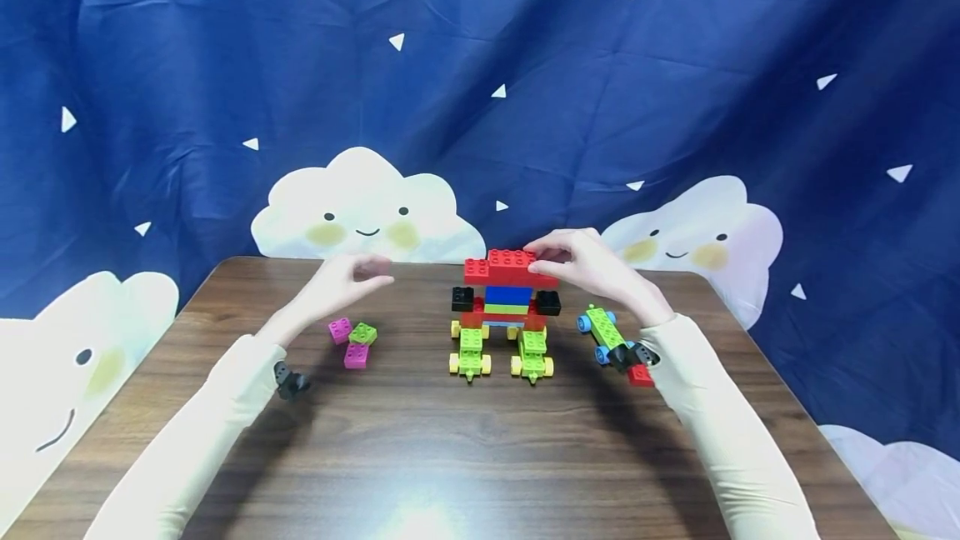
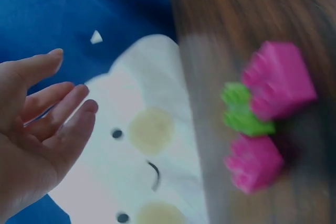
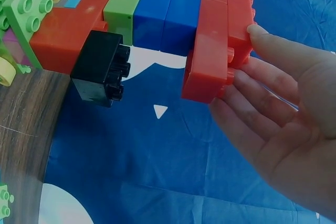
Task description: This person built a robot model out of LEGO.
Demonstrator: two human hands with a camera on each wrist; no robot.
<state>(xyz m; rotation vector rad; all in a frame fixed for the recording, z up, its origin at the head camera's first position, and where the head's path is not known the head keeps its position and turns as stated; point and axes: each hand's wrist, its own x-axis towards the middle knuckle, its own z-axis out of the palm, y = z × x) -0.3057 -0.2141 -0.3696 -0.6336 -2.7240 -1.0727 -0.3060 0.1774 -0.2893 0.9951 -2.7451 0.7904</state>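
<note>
In the middle of the table stands a tower of toy building bricks. Its foot is two lime-green wheeled bases with yellow wheels; above come blue bricks, with a black brick jutting out at each side. A wide red layer carries a red brick on top. My right hand pinches the right end of that top red brick, the thumb by its studs and the fingers beside the red layer. To the left of the tower, my left hand hovers with nothing between its loosely bent fingers.
Below the left hand lie two pink bricks and a green brick. Right of the tower sits a green car base with blue wheels, and near it a red brick, partly behind the right wrist. A blue cloth hangs behind the table.
</note>
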